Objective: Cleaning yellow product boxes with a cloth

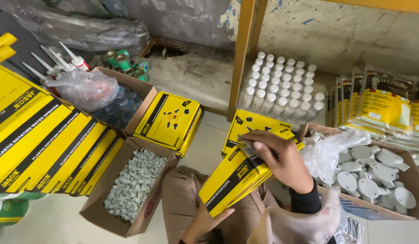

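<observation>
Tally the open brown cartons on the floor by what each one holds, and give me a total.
Carton of small white plastic pieces: 1
Carton of round white fittings: 1
Carton of clear-bagged goods: 1
Total: 3

Both hands held a yellow box (236,178): the right hand (281,158) lay on top, the left hand (205,221) underneath. A carton of small white fittings (132,185) sat left of that box.
</observation>
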